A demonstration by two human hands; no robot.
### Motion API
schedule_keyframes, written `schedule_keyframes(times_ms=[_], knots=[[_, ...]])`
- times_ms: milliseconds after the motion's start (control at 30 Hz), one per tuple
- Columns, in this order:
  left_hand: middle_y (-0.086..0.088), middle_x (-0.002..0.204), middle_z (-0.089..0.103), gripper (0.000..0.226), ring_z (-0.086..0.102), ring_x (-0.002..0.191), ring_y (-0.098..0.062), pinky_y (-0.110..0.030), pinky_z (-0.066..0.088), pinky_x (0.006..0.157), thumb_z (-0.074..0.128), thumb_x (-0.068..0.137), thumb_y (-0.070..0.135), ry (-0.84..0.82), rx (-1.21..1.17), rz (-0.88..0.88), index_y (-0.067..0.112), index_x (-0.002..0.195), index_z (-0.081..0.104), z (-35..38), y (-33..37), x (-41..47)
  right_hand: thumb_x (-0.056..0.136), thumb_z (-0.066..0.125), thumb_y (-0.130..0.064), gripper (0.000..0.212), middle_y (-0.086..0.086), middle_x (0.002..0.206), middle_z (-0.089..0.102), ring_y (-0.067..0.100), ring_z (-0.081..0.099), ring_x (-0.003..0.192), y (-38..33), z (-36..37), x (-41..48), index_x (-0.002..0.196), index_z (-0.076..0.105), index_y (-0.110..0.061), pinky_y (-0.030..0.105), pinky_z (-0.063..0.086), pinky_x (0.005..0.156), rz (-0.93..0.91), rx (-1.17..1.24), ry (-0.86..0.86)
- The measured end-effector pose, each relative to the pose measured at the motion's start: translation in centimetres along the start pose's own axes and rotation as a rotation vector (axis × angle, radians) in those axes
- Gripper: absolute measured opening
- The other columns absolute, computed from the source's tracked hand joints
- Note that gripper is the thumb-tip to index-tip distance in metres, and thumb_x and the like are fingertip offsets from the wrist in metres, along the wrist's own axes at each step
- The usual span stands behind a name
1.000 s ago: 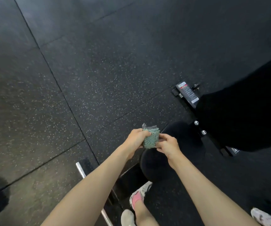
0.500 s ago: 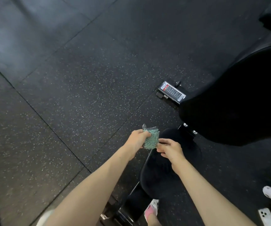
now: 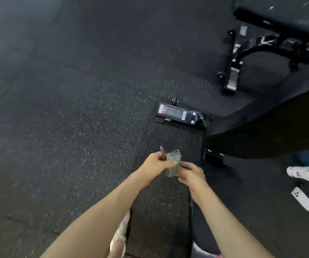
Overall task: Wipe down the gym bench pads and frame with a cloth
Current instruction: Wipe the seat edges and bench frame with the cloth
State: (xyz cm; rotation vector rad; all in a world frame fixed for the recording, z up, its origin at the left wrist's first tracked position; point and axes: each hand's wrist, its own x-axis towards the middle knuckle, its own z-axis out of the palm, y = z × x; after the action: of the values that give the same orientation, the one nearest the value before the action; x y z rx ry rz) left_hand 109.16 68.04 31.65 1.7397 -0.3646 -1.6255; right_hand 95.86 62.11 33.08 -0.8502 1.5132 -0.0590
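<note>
Holding the cloth (image 3: 172,164) in mid-air at the centre of the frame, the left hand (image 3: 155,163) pinches its upper edge and the right hand (image 3: 192,175) grips its lower side. The cloth touches neither the bench pad (image 3: 271,127) at the right nor the frame (image 3: 179,113) just above. Judging by this, the wiping of both is still to do.
</note>
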Motion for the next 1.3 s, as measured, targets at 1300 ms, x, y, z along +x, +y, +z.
schedule_keyframes(times_ms=[1300], knots=[[-0.008,0.115,0.065,0.045,0.061,0.105,-0.022,-0.037,0.048,0.096,0.072,0.077,0.000,-0.423,0.676,-0.021,0.009,0.118,0.056,0.8,3.0,12.6,0.092,0.056,0.002,0.013,0.004,0.070,0.058,0.012,0.052,0.058,3.4,2.3,5.7,0.091,0.062,-0.009,0.018,0.036,0.053,0.260,0.401,0.298]])
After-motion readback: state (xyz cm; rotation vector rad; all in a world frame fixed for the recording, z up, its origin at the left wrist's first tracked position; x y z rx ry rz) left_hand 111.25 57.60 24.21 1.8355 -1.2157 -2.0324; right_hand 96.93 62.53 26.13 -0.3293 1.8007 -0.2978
